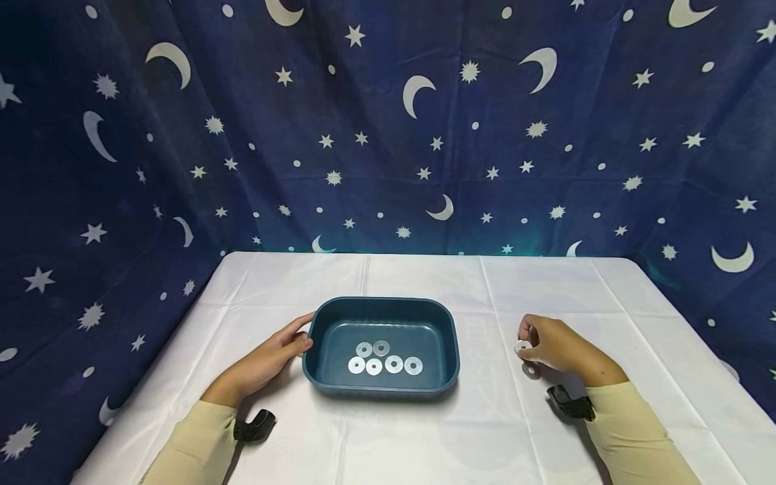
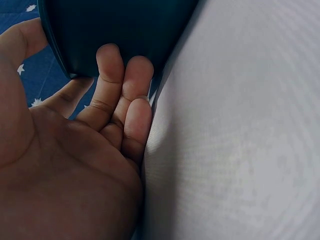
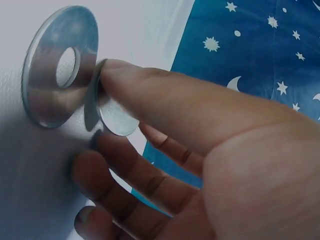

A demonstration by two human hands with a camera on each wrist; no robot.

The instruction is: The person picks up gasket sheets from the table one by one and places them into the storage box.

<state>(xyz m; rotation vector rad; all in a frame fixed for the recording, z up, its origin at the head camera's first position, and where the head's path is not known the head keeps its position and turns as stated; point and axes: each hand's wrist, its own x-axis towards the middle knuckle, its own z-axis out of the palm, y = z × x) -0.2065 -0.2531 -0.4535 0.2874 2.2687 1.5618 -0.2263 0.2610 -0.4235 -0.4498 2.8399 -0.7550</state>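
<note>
We count six washers (image 1: 389, 364) in the tray (image 1: 378, 390), most of the job done, we reckon. R hand (image 1: 554, 343) has its fingers clamped on a 7th washer (image 3: 117, 119); one loose washer (image 3: 40, 90) waits on the desk (image 1: 485, 431) just beside. L hand (image 1: 263, 364) grips the tray's edge, tho fingers are partly hidden.

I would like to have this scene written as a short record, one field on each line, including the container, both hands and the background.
Container: blue tray
Contents: six washers, lying flat
Left hand: left hand touches the tray's left end
Right hand: right hand pinches one washer
Nearby: another washer on the cloth
Surface: white cloth
Background: dark blue curtain, moons and stars
</note>
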